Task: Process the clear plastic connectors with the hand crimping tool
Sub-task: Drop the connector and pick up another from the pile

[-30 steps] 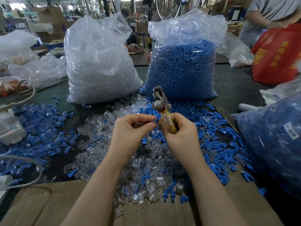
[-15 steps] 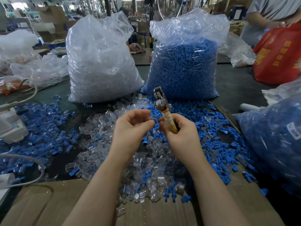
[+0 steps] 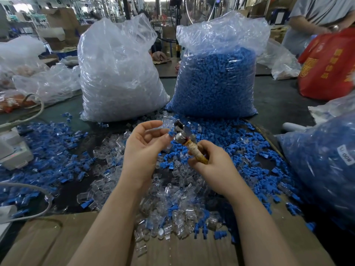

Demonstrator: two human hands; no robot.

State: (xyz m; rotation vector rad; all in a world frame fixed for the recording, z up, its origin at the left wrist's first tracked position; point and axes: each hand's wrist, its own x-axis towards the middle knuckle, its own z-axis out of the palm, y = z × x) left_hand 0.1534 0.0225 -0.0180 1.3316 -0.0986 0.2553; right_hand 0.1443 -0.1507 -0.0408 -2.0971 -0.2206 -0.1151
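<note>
My right hand [image 3: 213,166] grips one hand crimping tool [image 3: 187,142] by its taped handle, metal head pointing up-left. My left hand [image 3: 146,144] is raised just beside that head, fingers [image 3: 153,124] loosely curled; whether they pinch a connector, I cannot tell. Clear plastic connectors [image 3: 172,204] lie heaped, uncountable, on the tabletop [image 3: 278,106] among blue caps [image 3: 48,150]. Behind stand two bags: one clear bag [image 3: 119,73], one blue bag [image 3: 217,81]. A right-side bag label [image 3: 346,155] is partly legible, reading "008".
</note>
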